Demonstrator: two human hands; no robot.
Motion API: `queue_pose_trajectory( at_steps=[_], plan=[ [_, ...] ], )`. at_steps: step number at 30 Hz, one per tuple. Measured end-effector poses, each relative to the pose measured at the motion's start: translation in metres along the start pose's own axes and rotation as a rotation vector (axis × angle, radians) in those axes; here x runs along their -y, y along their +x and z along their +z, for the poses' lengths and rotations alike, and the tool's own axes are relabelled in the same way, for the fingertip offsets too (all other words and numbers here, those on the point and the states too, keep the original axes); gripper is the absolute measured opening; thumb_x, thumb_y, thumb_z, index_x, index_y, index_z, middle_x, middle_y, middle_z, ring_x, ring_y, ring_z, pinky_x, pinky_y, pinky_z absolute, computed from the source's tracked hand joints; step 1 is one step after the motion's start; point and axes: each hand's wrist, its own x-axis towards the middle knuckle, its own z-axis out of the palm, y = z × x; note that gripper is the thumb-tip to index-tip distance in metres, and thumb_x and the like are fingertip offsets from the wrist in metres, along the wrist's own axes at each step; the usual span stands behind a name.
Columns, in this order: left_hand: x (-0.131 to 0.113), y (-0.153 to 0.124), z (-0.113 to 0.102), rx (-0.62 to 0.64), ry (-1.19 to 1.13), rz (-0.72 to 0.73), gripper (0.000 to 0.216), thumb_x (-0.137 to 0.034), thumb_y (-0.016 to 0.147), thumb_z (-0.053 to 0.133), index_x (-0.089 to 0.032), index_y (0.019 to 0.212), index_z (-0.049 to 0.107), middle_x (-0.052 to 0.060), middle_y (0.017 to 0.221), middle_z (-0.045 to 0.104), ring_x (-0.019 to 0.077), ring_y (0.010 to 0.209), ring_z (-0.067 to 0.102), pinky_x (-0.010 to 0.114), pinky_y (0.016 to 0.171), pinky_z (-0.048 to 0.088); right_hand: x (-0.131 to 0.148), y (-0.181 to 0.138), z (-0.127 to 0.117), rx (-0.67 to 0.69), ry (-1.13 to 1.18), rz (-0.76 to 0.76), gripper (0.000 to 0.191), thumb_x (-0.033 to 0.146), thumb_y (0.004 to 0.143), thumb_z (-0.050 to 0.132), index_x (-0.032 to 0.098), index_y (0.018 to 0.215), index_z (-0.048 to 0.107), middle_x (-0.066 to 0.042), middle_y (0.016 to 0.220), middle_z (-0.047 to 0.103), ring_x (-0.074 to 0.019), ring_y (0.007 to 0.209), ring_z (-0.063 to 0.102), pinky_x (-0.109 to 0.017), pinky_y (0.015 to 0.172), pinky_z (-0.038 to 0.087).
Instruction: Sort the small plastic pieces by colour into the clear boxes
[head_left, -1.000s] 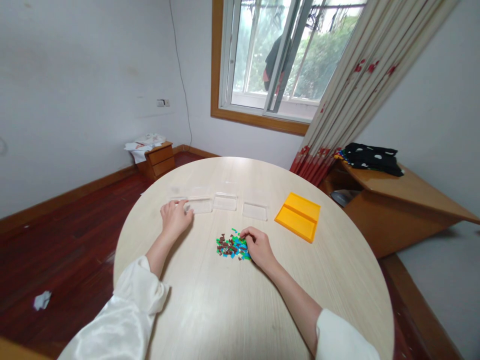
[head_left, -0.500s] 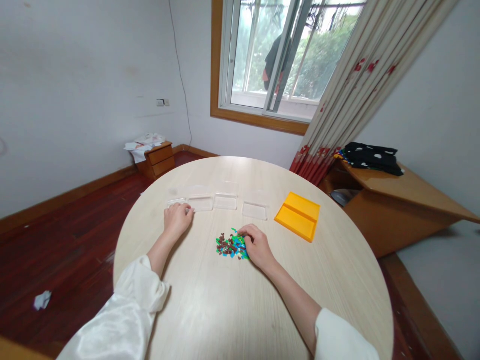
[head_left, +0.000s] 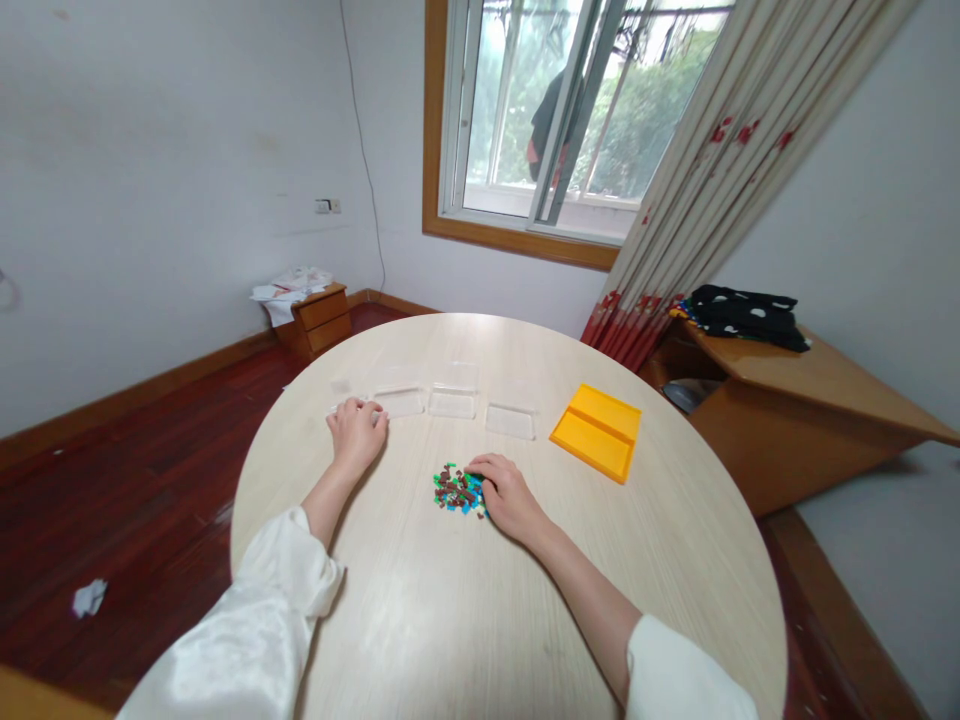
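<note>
A small pile of brown, green, blue and white toy building bricks (head_left: 454,488) lies mid-table. My right hand (head_left: 513,496) rests at the pile's right side, its fingers stretched over the bricks and covering some of them. My left hand (head_left: 358,438) has its fingers curled over the leftmost clear plastic box (head_left: 334,408) and hides most of it. To the right of that hand stand more clear boxes in a row: one beside it (head_left: 400,402), a middle one (head_left: 452,403) and a right one (head_left: 511,421), with clear lids behind them.
A yellow two-part tray (head_left: 598,432) lies on the round wooden table (head_left: 420,620), right of the boxes. Past the table are a small drawer cabinet (head_left: 324,318) with papers, a curtain (head_left: 675,190), and a tilted wooden cabinet (head_left: 817,420) with dark cloth on top.
My right hand has slid slightly left over the pile, pushing bricks together, and its fingers reach farther out. My left hand has shifted slightly on the leftmost box.
</note>
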Motion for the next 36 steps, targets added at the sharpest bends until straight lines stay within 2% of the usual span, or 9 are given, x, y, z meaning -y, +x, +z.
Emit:
queue_pose_trajectory(
  at_steps=[4, 9, 13, 16, 19, 23, 27, 31, 36],
  plan=[
    [-0.003, -0.001, 0.001, -0.104, -0.068, 0.016, 0.025, -0.027, 0.082, 0.049, -0.018, 0.095, 0.068, 0.014, 0.108, 0.055, 0.03, 0.102, 0.048, 0.043, 0.088, 0.036, 0.001, 0.001, 0.0, -0.023, 0.006, -0.017, 0.042, -0.002, 0.072, 0.039, 0.019, 0.094, 0.068, -0.007, 0.098, 0.065, -0.0183, 0.096, 0.056, -0.038, 0.089, 0.043],
    [-0.009, -0.004, 0.003, -0.084, -0.151, 0.119, 0.024, -0.024, 0.084, 0.046, -0.018, 0.095, 0.066, 0.012, 0.106, 0.056, 0.0274, 0.104, 0.048, 0.042, 0.089, 0.035, 0.003, 0.001, 0.0, -0.039, 0.007, -0.036, 0.042, 0.0, 0.072, 0.036, 0.018, 0.095, 0.066, -0.007, 0.098, 0.065, -0.0175, 0.095, 0.057, -0.036, 0.088, 0.045],
    [-0.015, -0.007, 0.008, -0.031, -0.175, 0.216, 0.025, -0.02, 0.084, 0.044, -0.018, 0.1, 0.063, 0.011, 0.118, 0.057, 0.0253, 0.114, 0.047, 0.043, 0.097, 0.031, -0.008, 0.007, -0.008, -0.18, -0.188, -0.001, 0.043, 0.004, 0.076, 0.037, 0.018, 0.106, 0.064, -0.011, 0.114, 0.061, -0.0205, 0.109, 0.053, -0.041, 0.095, 0.039],
    [-0.024, -0.011, 0.012, 0.035, -0.148, 0.297, 0.031, -0.021, 0.085, 0.043, -0.019, 0.111, 0.059, 0.011, 0.133, 0.049, 0.0251, 0.125, 0.04, 0.047, 0.106, 0.023, -0.02, 0.012, -0.017, -0.272, -0.43, 0.132, 0.046, 0.007, 0.079, 0.037, 0.011, 0.12, 0.056, -0.018, 0.131, 0.05, -0.0263, 0.124, 0.042, -0.049, 0.1, 0.03],
    [-0.037, -0.016, 0.015, 0.114, -0.095, 0.353, 0.04, -0.029, 0.087, 0.043, -0.018, 0.125, 0.052, 0.013, 0.143, 0.039, 0.0283, 0.132, 0.032, 0.053, 0.109, 0.016, -0.028, 0.013, -0.02, -0.205, -0.539, 0.21, 0.045, 0.012, 0.084, 0.034, 0.009, 0.126, 0.05, -0.02, 0.136, 0.046, -0.0264, 0.127, 0.039, -0.049, 0.103, 0.026],
    [-0.049, -0.019, 0.017, 0.181, -0.049, 0.338, 0.051, -0.036, 0.089, 0.04, -0.017, 0.136, 0.041, 0.015, 0.149, 0.028, 0.032, 0.135, 0.026, 0.057, 0.109, 0.014, -0.029, 0.013, -0.015, -0.109, -0.577, 0.202, 0.047, 0.016, 0.088, 0.032, 0.012, 0.134, 0.042, -0.016, 0.138, 0.045, -0.0235, 0.13, 0.037, -0.049, 0.105, 0.023],
    [-0.05, -0.017, 0.02, 0.228, -0.021, 0.319, 0.052, -0.038, 0.091, 0.036, -0.018, 0.138, 0.039, 0.015, 0.149, 0.028, 0.0332, 0.135, 0.026, 0.058, 0.108, 0.015, -0.028, 0.013, -0.014, -0.201, -0.634, 0.233, 0.049, 0.019, 0.088, 0.032, 0.012, 0.137, 0.037, -0.019, 0.143, 0.038, -0.0256, 0.134, 0.03, -0.051, 0.105, 0.022],
    [-0.045, -0.015, 0.021, 0.252, -0.018, 0.332, 0.05, -0.038, 0.091, 0.034, -0.019, 0.137, 0.04, 0.013, 0.148, 0.031, 0.0331, 0.135, 0.026, 0.058, 0.109, 0.013, -0.034, 0.01, -0.017, -0.335, -0.731, 0.394, 0.053, 0.023, 0.088, 0.035, 0.004, 0.137, 0.034, -0.027, 0.142, 0.033, -0.034, 0.136, 0.022, -0.056, 0.104, 0.018],
    [-0.04, -0.015, 0.021, 0.264, -0.046, 0.341, 0.049, -0.037, 0.091, 0.035, -0.02, 0.137, 0.04, 0.013, 0.147, 0.033, 0.0334, 0.135, 0.027, 0.059, 0.109, 0.012, -0.041, 0.006, -0.015, -0.302, -0.762, 0.445, 0.053, 0.025, 0.088, 0.035, 0.003, 0.136, 0.036, -0.029, 0.136, 0.041, -0.0358, 0.132, 0.03, -0.055, 0.103, 0.02]
  ],
)
